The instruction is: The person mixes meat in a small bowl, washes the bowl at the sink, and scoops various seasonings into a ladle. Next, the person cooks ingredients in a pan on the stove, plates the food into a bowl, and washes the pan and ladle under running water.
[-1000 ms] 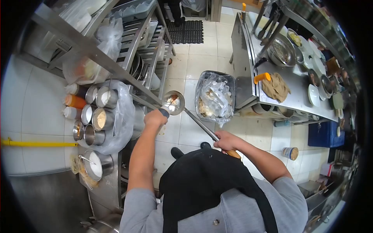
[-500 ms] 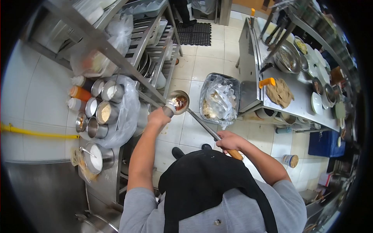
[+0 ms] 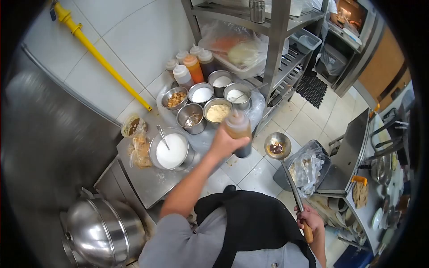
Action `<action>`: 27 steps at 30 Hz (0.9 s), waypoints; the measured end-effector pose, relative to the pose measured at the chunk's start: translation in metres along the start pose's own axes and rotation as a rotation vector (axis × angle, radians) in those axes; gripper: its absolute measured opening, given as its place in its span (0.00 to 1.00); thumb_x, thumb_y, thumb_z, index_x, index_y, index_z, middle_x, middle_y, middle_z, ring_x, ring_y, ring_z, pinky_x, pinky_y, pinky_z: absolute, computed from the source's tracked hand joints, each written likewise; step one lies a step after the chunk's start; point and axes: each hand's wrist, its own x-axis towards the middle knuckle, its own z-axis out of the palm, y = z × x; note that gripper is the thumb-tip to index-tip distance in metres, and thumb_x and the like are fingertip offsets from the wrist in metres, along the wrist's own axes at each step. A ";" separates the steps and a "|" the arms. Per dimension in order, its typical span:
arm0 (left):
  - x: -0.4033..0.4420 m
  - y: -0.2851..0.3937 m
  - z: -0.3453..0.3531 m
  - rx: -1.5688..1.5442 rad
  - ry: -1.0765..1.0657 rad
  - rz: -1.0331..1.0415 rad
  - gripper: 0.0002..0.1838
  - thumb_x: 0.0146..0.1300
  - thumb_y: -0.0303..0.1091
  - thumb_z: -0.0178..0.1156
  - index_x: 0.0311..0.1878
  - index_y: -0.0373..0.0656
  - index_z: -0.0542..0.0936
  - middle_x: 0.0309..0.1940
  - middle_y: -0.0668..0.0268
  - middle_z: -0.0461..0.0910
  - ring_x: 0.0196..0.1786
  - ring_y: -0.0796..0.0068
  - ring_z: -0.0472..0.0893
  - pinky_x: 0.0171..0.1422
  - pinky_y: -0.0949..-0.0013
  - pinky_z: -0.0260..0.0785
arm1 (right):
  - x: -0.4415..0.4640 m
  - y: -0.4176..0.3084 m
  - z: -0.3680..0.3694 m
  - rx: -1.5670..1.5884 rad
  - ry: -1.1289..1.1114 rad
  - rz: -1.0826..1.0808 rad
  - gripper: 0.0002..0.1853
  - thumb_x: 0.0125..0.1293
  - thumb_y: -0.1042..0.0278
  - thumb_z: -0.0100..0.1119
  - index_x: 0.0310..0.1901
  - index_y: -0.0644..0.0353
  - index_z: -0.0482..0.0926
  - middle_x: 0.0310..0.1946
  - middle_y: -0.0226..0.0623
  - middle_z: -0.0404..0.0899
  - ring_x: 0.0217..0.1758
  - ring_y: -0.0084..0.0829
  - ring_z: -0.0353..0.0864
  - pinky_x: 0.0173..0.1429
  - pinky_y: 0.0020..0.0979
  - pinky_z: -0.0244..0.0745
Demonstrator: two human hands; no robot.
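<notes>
My left hand (image 3: 224, 144) is wrapped round a squeeze bottle (image 3: 239, 127) with a pale nozzle cap and dark contents low down. It is held near the front of a group of metal containers. My right hand (image 3: 310, 218) grips the wooden handle end of a long ladle (image 3: 292, 183), whose bowl holds dark brown sauce (image 3: 275, 148). Close to my left hand are a container of pale yellow powder (image 3: 218, 113), one with a little brown liquid (image 3: 193, 119), and a large pot of white contents (image 3: 172, 151) with a spoon in it.
Several squeeze bottles (image 3: 193, 68) stand behind the containers, against the wall. A metal shelf rack (image 3: 273, 53) rises beyond them. A lined waste bin (image 3: 310, 167) is on the floor under the ladle's far side. A steel counter (image 3: 343, 183) is at right, and a yellow pipe (image 3: 105, 62) runs along the wall.
My view has turned left. My left hand has moved from beside the ladle's bowl to the container group, with the squeeze bottle in it. My right hand still grips the ladle.
</notes>
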 end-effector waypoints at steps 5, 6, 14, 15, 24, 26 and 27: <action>0.037 0.091 -0.111 0.251 0.112 0.137 0.39 0.45 0.36 0.77 0.61 0.40 0.70 0.54 0.59 0.80 0.55 0.66 0.80 0.62 0.62 0.71 | -0.011 -0.001 0.041 0.014 0.044 -0.012 0.17 0.51 0.81 0.50 0.46 0.67 0.71 0.18 0.38 0.69 0.11 0.32 0.69 0.16 0.32 0.63; 0.043 0.110 -0.124 0.330 0.103 0.131 0.39 0.45 0.36 0.77 0.61 0.40 0.71 0.54 0.58 0.80 0.56 0.66 0.80 0.62 0.62 0.72 | -0.021 0.002 0.050 -0.025 0.054 -0.020 0.18 0.51 0.81 0.50 0.46 0.67 0.71 0.19 0.38 0.69 0.11 0.32 0.69 0.16 0.32 0.62; 0.099 0.115 -0.068 0.825 -0.381 0.538 0.38 0.44 0.33 0.73 0.61 0.38 0.70 0.52 0.53 0.78 0.55 0.51 0.79 0.59 0.58 0.71 | -0.113 -0.066 0.144 0.167 0.050 0.026 0.17 0.56 0.81 0.49 0.49 0.65 0.70 0.22 0.34 0.69 0.13 0.29 0.70 0.18 0.30 0.63; 0.104 0.104 -0.054 0.935 -0.458 0.723 0.38 0.43 0.33 0.72 0.60 0.38 0.70 0.51 0.53 0.78 0.54 0.51 0.78 0.58 0.58 0.71 | -0.121 -0.073 0.154 0.160 0.056 0.043 0.16 0.57 0.80 0.49 0.49 0.65 0.69 0.22 0.35 0.70 0.14 0.28 0.70 0.18 0.30 0.64; 0.111 0.037 0.056 1.334 -0.573 1.284 0.20 0.54 0.28 0.58 0.53 0.43 0.74 0.41 0.61 0.75 0.47 0.58 0.75 0.54 0.47 0.63 | -0.136 -0.064 0.181 0.067 0.056 -0.007 0.15 0.58 0.80 0.49 0.48 0.63 0.66 0.20 0.35 0.71 0.14 0.29 0.74 0.19 0.31 0.70; 0.107 0.030 0.069 1.332 -0.579 1.321 0.20 0.55 0.28 0.58 0.53 0.43 0.73 0.41 0.61 0.75 0.47 0.58 0.75 0.54 0.47 0.63 | -0.135 -0.058 0.181 0.063 0.089 -0.004 0.18 0.56 0.82 0.49 0.50 0.63 0.65 0.18 0.36 0.70 0.13 0.30 0.74 0.18 0.31 0.70; 0.106 0.027 0.073 1.338 -0.576 1.348 0.20 0.55 0.27 0.57 0.53 0.43 0.73 0.41 0.61 0.76 0.46 0.58 0.75 0.55 0.47 0.63 | -0.136 -0.056 0.181 0.065 0.093 -0.006 0.18 0.56 0.82 0.49 0.50 0.63 0.65 0.18 0.36 0.70 0.13 0.30 0.74 0.18 0.31 0.70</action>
